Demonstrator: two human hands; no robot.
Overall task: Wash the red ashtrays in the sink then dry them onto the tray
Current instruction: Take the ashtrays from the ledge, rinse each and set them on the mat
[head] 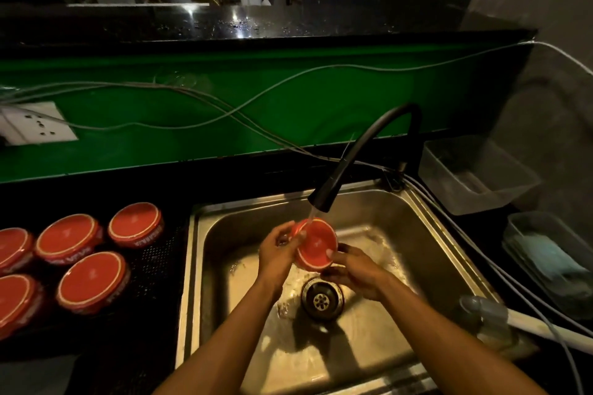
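**Ashtray under the tap, both hands on the rim**

Ashtray [316, 245] mid-rinse, held tilted over the sink [378, 202], right below the spout of the black faucet [359, 157] with the stream landing on its upper edge. Left hand [277, 250] curled round the left side of the rim, right hand [353, 269] cupping the lower right edge, thumb over the lip. So a two-sided pinch, bowl face toward the camera.

Handling guess: looks like glazed ceramic or enamelled metal, stiff either way, probably a bit of heft for its size. Wet glaze = slippery, and a steel basin directly beneath the grip = chip risk if dropped. Hard to say in this dim light whether any soap is on it, so best treated as slick.

Best hold: across the rim on opposite sides, like now, thumbs hooked over the lip rather than flat on the wet face. One-handed carry probably fine by the side wall, where the printed band gives a straighter surface.

Off to the left of the grip, five more ashtrays [93, 279] sitting on the dark perforated tray [154, 266], well apart from the sink.
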